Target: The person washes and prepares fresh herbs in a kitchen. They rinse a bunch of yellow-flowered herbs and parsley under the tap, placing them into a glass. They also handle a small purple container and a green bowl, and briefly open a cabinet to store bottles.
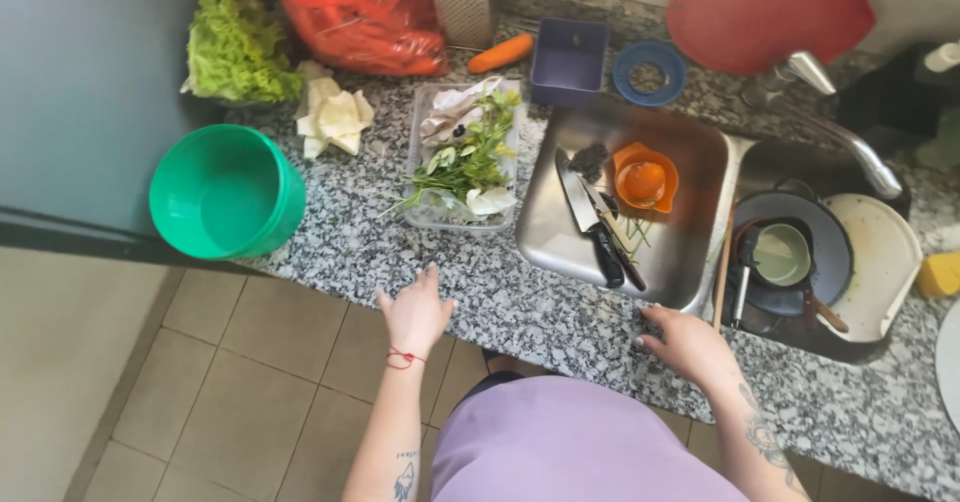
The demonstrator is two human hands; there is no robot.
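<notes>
My left hand point(415, 312) rests open at the front edge of the speckled granite counter point(350, 232), fingers spread, holding nothing; a red string circles its wrist. My right hand point(685, 344) lies flat on the counter just in front of a steel tray point(690, 152), fingers apart and empty. In the tray lie a large black-handled knife point(590, 217), a dark scrap and an orange bowl point(645, 177). A clear plastic tray point(412, 177) with herbs and vegetable scraps point(470, 157) sits ahead of my left hand.
A green bucket point(225, 192) stands at the counter's left end. Behind lie lettuce point(235, 52), cabbage pieces point(335, 117), a red bag point(365, 12), a carrot point(502, 54), a purple box point(568, 62), a grater point(462, 0). The sink point(890, 342) holds dirty dishes beneath a faucet point(850, 142).
</notes>
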